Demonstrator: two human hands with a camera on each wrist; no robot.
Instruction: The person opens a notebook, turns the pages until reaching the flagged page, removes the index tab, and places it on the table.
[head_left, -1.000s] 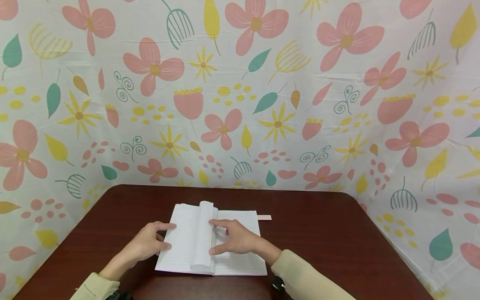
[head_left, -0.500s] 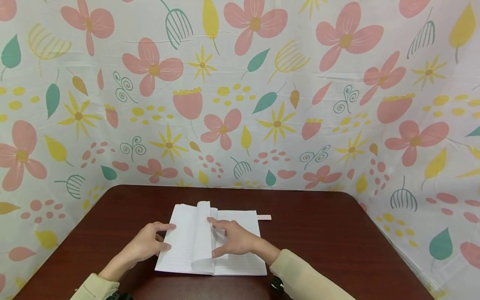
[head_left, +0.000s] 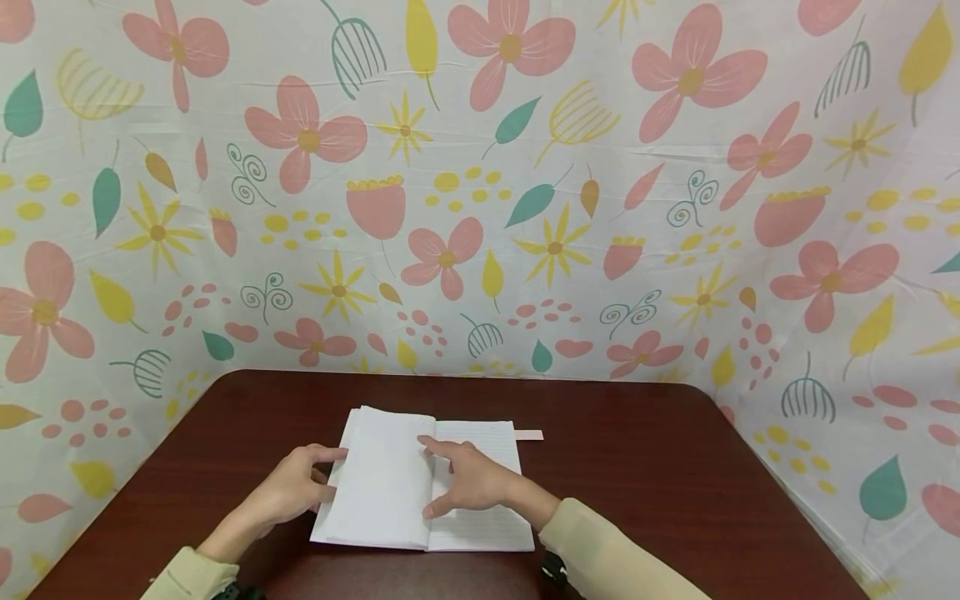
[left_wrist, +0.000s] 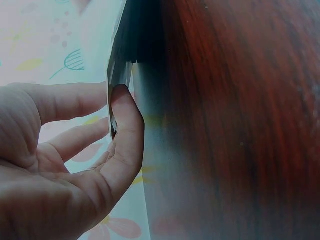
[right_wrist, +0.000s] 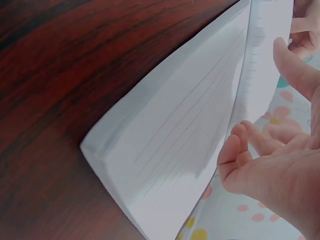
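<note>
An open notebook [head_left: 480, 533] with lined white pages lies on the dark table, a fresh left-hand page [head_left: 386, 492] spread flat over its left half. My left hand [head_left: 292, 483] pinches the notebook's left edge. In the left wrist view, that edge [left_wrist: 116, 65] runs between the fingers, with a fingertip on either side of it. My right hand [head_left: 480, 477] is over the spine, thumb and forefinger spread apart, their tips at the inner side of the left page. The right wrist view shows its fingers [right_wrist: 232, 155] loosely bent beside the pages, with no sheet between them.
A pale pink strip [head_left: 529, 435] sticks out from the notebook's upper right side. The reddish-brown table [head_left: 637, 467] has rounded far corners. Behind it hangs a floral cloth [head_left: 480, 183], which also covers both sides.
The curled sheet that stood upright near the spine has turned over to the left and now lies flat. My right hand has let go of it; the left hand has barely moved.
</note>
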